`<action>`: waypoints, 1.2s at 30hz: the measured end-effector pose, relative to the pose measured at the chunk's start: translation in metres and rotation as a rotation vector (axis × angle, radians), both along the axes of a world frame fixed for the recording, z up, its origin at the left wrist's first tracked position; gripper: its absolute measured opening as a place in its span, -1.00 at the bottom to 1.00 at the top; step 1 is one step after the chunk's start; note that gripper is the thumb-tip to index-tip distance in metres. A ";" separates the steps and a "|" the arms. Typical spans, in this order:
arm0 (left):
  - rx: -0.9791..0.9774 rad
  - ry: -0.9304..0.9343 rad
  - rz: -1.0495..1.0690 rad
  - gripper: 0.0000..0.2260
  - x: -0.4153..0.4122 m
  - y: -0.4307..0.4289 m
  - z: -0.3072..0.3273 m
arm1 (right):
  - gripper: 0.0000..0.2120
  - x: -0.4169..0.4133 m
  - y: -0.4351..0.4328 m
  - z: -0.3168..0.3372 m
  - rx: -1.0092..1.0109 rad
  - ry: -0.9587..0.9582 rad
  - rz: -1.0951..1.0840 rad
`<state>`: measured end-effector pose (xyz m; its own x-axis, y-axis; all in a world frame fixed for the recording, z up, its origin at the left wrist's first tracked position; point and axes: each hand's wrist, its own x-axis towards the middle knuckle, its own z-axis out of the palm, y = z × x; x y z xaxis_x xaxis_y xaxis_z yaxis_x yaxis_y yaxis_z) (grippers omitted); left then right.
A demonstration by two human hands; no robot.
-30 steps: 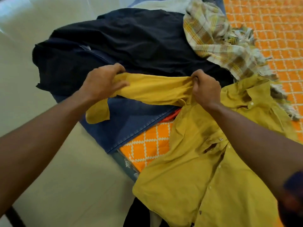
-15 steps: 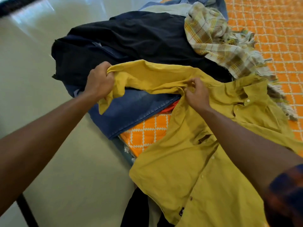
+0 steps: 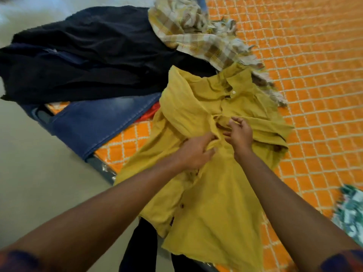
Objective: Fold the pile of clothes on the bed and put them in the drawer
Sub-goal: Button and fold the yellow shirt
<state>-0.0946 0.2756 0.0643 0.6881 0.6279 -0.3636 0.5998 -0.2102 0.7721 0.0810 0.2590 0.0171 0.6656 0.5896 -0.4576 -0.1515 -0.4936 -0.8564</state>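
Folding the mustard-yellow button-up shirt (image 3: 212, 203) at the near corner of the bed (image 3: 304, 95), front up, collar (image 3: 231, 83) away, hem spilling past the mattress edge. Pinching a ridge of cloth at mid-chest with the curled fingers and thumb of the left hand (image 3: 194, 152), at the end of the sleeve (image 3: 182, 107) folded across the front. Hovering just beside it with the right hand (image 3: 238, 134), half curled and partly spread over the other sleeve; cannot tell whether gripping cloth or only touching it. Probably tucking the sleeves inward before doubling the body. To do it well: lay the cuff flat along the button line, smooth outward with a flat palm, keep both side folds parallel, then bring the hem up toward the collar in one lift rather than a drag. Mind the left side: little bare quilt there, with blue jeans (image 3: 102, 122) and a black garment (image 3: 88, 61) heaped just beside the shirt and overhanging the floor (image 3: 39, 173), and a fringed plaid cloth (image 3: 196, 38) lying against the collar end. Avoid catching that fringe in the fold. Better to work rightward over open orange quilt, stopping short of the green-and-white patterned fabric (image 3: 351, 216) at the far right. Watch also the dark garment (image 3: 141, 248) hanging below the hem at the bed's edge; lift, never slide, to avoid dragging it off.
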 end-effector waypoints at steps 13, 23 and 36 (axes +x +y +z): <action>0.364 0.138 -0.183 -0.62 0.044 -0.107 -0.067 | -0.47 0.126 -0.108 -0.051 -0.409 -0.422 -0.170; 0.012 0.675 -0.088 -0.05 0.153 -0.218 -0.069 | -0.46 0.182 -0.092 -0.059 -0.278 0.002 -0.165; -0.304 0.247 0.184 -0.50 0.058 -0.187 -0.070 | -0.74 0.166 -0.088 -0.032 -0.282 -0.287 -0.254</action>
